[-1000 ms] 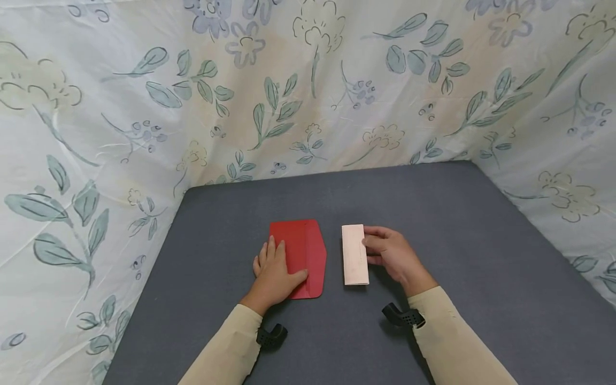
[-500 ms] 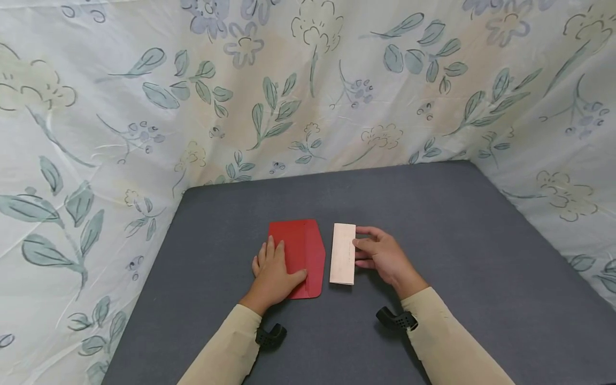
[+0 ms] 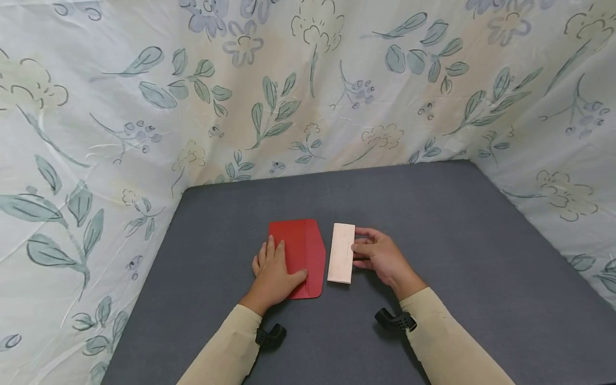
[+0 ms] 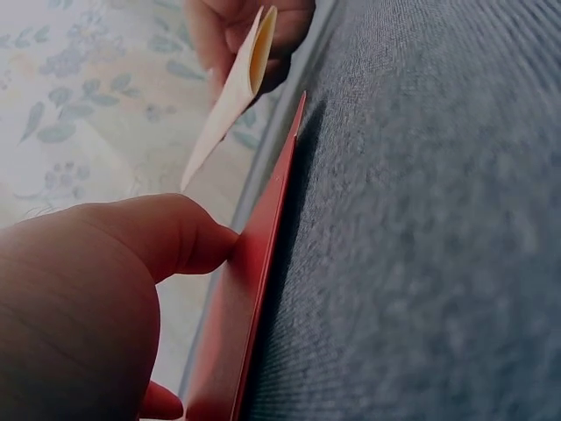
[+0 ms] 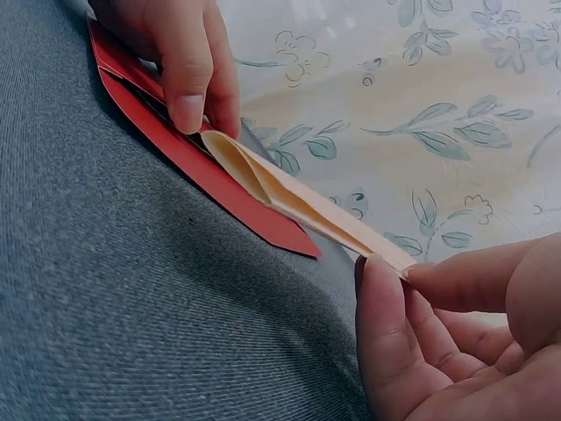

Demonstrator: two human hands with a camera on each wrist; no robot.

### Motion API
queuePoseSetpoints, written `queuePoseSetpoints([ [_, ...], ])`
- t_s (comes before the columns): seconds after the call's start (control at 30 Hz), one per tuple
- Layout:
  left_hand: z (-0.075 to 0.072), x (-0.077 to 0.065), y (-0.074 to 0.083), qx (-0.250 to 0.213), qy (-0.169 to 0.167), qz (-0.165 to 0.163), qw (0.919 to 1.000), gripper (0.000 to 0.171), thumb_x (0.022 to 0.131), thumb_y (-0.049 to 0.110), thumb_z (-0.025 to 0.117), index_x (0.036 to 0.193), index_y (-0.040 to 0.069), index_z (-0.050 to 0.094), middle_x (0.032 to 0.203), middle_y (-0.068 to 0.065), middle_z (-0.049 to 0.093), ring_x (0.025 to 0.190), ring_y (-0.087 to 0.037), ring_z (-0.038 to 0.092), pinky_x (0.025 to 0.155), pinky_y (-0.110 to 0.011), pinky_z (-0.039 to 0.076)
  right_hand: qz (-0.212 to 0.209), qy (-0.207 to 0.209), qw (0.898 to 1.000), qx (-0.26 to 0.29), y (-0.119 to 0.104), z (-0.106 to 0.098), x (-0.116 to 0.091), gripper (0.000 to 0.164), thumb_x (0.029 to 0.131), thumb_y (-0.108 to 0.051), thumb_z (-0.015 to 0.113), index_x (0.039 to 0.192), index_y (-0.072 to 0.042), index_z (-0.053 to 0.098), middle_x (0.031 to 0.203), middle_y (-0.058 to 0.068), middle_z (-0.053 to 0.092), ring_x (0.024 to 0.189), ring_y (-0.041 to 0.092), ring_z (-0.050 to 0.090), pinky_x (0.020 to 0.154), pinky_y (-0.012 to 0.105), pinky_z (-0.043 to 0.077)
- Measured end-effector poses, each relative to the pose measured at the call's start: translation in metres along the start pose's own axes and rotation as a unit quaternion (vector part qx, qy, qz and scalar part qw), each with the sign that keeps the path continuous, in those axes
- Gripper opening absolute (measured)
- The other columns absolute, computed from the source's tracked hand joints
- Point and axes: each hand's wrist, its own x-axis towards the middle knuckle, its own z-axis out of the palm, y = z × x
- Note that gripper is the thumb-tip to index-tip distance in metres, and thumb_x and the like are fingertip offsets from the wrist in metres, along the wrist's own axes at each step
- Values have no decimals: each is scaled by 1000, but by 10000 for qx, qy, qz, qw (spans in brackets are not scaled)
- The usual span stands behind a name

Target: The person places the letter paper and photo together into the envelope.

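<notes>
A red envelope [image 3: 293,235] lies on the dark table with its flap unfolded toward the right. My left hand [image 3: 273,275] rests on it, fingers spread over the body and thumb pressing near the flap's crease. Just right of the envelope, my right hand [image 3: 385,262] pinches a folded pale pink paper [image 3: 340,254] by its right edge, thumb on top and fingers beneath. In the right wrist view the folded paper [image 5: 289,202] gapes at its end, showing cream layers inside. It is held above the table, apart from the envelope in the head view.
The dark grey cloth-covered table [image 3: 409,198] spreads around both hands. A floral curtain [image 3: 317,117] hangs along its back and sides. Black straps [image 3: 395,320] with camera mounts sit at both wrists.
My right hand has moved left with the folded paper, bringing it closer to the envelope's flap and tilting it slightly. The left hand and the envelope have stayed in place.
</notes>
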Motion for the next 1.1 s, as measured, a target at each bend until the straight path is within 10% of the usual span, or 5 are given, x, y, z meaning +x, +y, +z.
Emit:
queuePoseSetpoints([
  [1.1,5,-3,13,-33,-12,-88,10000,103,86,41,83,166,-5,36,176,-27,16,158,-50,15,121,-74,10,-238,-170,9982,-527,4,21,-7,45,107,-2,65,150,7,54,110,18,70,83,23,72,67,35,63],
])
